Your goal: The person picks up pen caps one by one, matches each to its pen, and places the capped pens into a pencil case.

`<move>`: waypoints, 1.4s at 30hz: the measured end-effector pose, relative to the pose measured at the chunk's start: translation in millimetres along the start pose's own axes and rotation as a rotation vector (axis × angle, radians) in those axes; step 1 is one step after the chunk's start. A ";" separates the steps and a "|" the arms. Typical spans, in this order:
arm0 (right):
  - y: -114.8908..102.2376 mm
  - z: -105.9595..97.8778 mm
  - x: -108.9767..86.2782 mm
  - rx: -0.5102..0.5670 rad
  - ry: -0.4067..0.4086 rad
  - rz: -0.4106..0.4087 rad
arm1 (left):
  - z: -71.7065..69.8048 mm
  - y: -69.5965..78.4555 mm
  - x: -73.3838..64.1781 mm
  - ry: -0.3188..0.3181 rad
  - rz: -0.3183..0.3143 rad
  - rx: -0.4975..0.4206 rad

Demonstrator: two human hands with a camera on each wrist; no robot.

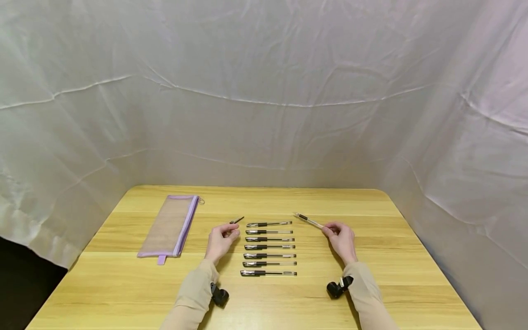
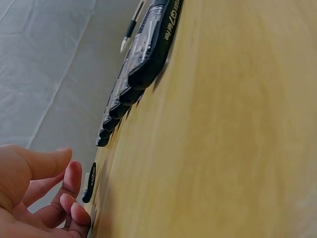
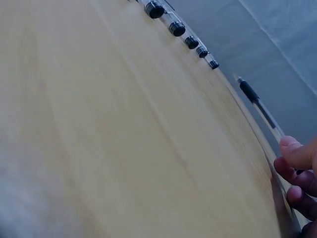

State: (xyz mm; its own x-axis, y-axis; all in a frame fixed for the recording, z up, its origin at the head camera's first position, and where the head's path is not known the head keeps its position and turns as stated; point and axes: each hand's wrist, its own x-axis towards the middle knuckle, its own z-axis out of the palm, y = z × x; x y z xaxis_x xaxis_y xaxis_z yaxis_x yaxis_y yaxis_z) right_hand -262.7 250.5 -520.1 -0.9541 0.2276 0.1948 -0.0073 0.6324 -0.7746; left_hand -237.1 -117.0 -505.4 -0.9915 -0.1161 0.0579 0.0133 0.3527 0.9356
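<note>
A black gel pen cap (image 1: 237, 220) lies on the table just beyond my left hand (image 1: 221, 240). In the left wrist view the fingers (image 2: 73, 178) are loosely bent near the cap (image 2: 89, 183), with nothing visible between thumb and fingers. My right hand (image 1: 342, 239) pinches the rear end of an uncapped gel pen (image 1: 309, 221), a clear barrel with a black grip, its tip angled up to the left. Between the hands, several capped gel pens (image 1: 270, 247) lie in a column, roughly parallel, caps to the left.
A mesh pouch (image 1: 169, 227) with purple edging and a zip lies flat at the left of the wooden table (image 1: 280, 302). Pale grey cloth (image 1: 264, 137) hangs behind and at both sides. Small black cameras (image 1: 339, 287) are strapped to both wrists.
</note>
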 end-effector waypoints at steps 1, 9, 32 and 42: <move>-0.6 0.3 -0.8 0.016 0.009 0.002 | 0.0 0.1 -0.1 0.000 0.000 0.000; -6.4 3.6 -8.6 0.202 0.058 0.014 | -1.5 1.5 -0.2 0.020 -0.029 -0.030; -26.5 3.3 -35.8 0.556 -0.065 0.143 | -1.9 0.0 32.6 0.121 -0.042 0.158; -30.2 3.6 -39.0 0.620 -0.108 0.140 | 2.6 0.6 41.6 0.145 -0.041 0.280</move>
State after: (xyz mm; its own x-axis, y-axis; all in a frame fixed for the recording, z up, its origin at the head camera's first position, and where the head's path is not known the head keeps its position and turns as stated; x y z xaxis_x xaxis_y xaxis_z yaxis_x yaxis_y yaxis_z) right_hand -226.4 219.9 -506.6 -0.9831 0.1806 0.0296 -0.0209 0.0496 -0.9985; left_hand -278.6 -119.2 -503.4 -0.9614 -0.2599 0.0903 -0.0821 0.5843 0.8074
